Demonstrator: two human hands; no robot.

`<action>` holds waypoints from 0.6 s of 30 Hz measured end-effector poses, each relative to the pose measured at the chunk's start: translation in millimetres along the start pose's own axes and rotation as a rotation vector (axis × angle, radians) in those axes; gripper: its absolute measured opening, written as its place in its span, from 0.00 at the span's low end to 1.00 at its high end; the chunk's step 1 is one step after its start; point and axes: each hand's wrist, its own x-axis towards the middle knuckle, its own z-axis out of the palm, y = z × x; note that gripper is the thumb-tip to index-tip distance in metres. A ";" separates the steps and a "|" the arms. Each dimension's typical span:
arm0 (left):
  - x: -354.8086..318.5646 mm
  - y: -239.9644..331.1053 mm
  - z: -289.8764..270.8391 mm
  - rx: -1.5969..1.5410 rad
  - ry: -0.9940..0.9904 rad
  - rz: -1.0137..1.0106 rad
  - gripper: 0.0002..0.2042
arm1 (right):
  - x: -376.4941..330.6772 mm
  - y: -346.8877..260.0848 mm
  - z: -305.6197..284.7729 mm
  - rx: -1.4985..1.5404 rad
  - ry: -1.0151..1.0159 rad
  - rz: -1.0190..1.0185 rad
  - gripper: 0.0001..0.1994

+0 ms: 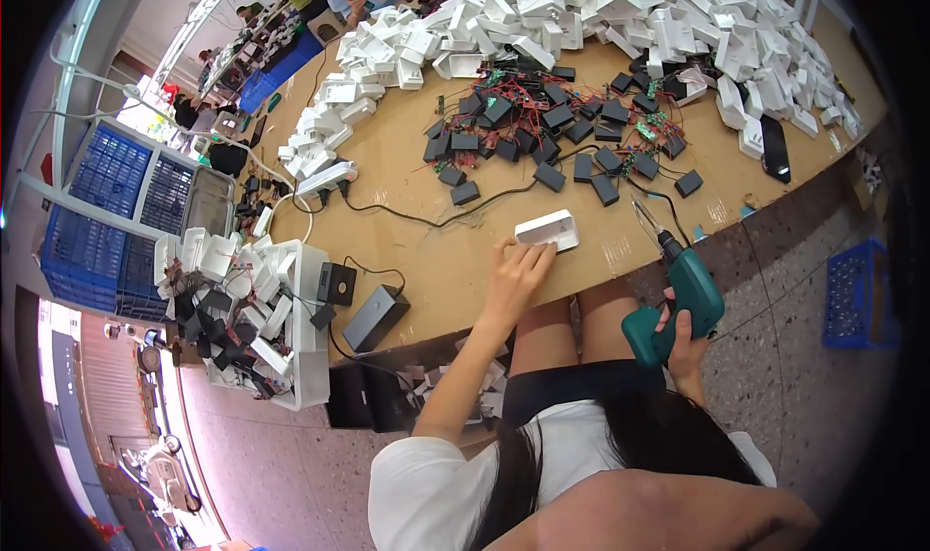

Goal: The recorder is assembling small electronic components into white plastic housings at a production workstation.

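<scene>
A white plastic case (pixel 559 233), shallow and open-topped, lies near the front edge of the brown table. My left hand (pixel 516 275) grips its near left side, with the fingers bent over the rim. To the right, beyond the table edge, my right hand (pixel 685 343) is wrapped round the handle of a green power drill (pixel 699 284). A black collar and a long, thin metal bit extend from the drill, slanting up and left over the table edge. The bit is apart from the case.
Black boxes with red wires and green boards (pixel 542 125) pile mid-table before a heap of white cases (pixel 659 18). A power strip (pixel 327 179), black cable and dark box (pixel 378 318) lie left. A full white bin (pixel 310 328) adjoins; a phone (pixel 775 149) lies right. Co-workers sit beyond.
</scene>
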 end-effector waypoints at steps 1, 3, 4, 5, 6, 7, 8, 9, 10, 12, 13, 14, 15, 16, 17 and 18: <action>4.4 3.2 -3.1 -0.006 -0.001 0.005 0.12 | -1.2 4.3 -2.5 0.010 0.009 -0.005 0.23; 13.0 3.1 -9.5 -0.216 0.107 -0.106 0.13 | -1.8 5.2 -5.6 0.020 0.020 -0.012 0.23; 15.1 -8.7 -6.5 -0.160 0.200 -0.128 0.12 | -2.3 1.6 -5.6 0.011 0.018 -0.017 0.23; 20.1 -26.6 -2.4 -0.104 0.294 -0.149 0.11 | -2.0 -0.5 -6.1 0.002 0.018 -0.022 0.23; 31.3 -45.1 -1.1 -0.078 0.293 -0.231 0.09 | -1.4 -0.8 -8.1 -0.005 0.028 -0.025 0.23; 44.3 -65.0 1.8 -0.053 0.289 -0.312 0.08 | -0.4 1.7 -10.1 0.003 0.062 -0.042 0.22; 57.2 -84.2 0.2 -0.027 0.208 -0.363 0.08 | -1.0 0.9 -10.8 0.019 0.084 -0.058 0.22; 66.8 -101.4 -0.6 0.001 0.132 -0.414 0.08 | -2.0 -0.7 -11.8 0.022 0.084 -0.061 0.22; 69.1 -117.8 1.0 0.008 0.137 -0.413 0.08 | -1.9 -2.9 -13.0 0.014 0.072 -0.070 0.22; 71.6 -144.9 8.3 -0.067 -0.021 -0.277 0.09 | -1.8 -8.2 -17.1 0.012 0.064 -0.091 0.22; 77.0 -147.5 8.3 -0.065 -0.012 -0.264 0.09 | -4.4 -11.6 -22.1 0.011 0.052 -0.072 0.22; 79.8 -148.9 7.0 -0.041 -0.075 -0.224 0.09 | -6.8 -15.3 -25.7 0.011 0.040 -0.054 0.22; 85.7 -148.2 4.2 -0.016 -0.140 -0.180 0.09 | -8.6 -21.5 -28.8 0.018 0.049 -0.068 0.22; 92.2 -146.5 2.7 0.034 -0.131 -0.158 0.07 | -10.7 -29.5 -32.1 0.007 0.057 -0.057 0.22; 97.5 -144.9 0.9 0.040 -0.122 -0.146 0.07 | -11.4 -35.7 -34.7 -0.004 0.065 -0.045 0.22; 99.9 -141.9 -1.9 -0.039 -0.097 -0.130 0.05 | -13.2 -38.8 -38.5 0.002 0.069 -0.056 0.22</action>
